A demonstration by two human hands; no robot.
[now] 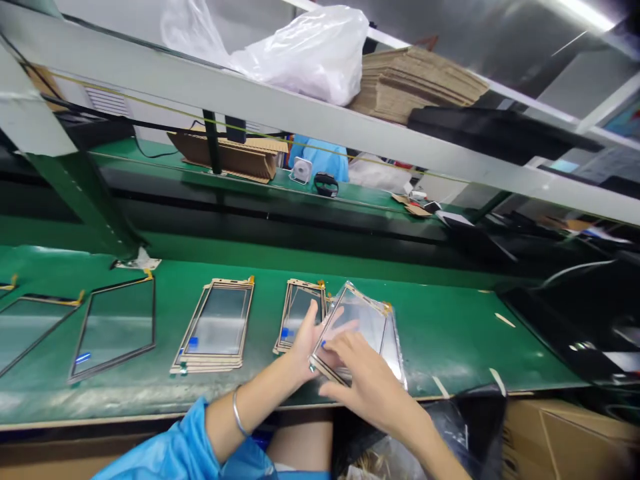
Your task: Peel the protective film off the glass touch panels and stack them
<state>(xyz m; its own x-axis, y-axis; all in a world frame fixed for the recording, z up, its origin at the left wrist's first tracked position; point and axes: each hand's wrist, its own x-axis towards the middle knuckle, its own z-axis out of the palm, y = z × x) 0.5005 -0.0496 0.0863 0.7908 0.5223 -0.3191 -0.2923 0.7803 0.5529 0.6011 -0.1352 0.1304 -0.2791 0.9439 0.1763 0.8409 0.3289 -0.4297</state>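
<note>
My left hand (305,343) is under a gold-framed touch panel (345,327), supporting it in a tilted position, with fingers showing through the clear glass. My right hand (363,367) reaches over the panel's lower part. Its bent fingertips touch the glass by a small blue tab (324,344), and its thumb stands apart below them. Behind the held panel, more panels in clear film (395,340) lie on the green bench. Just left of my left hand is a small stack of gold-framed panels (281,333).
Another panel stack (220,320) lies further left, then dark-framed panels (117,320). A shelf rail (300,100) crosses above, bearing a plastic bag (310,53) and stacked cardboard (415,77). Black material (565,307) lies at right. A carton (565,433) stands below the bench's edge.
</note>
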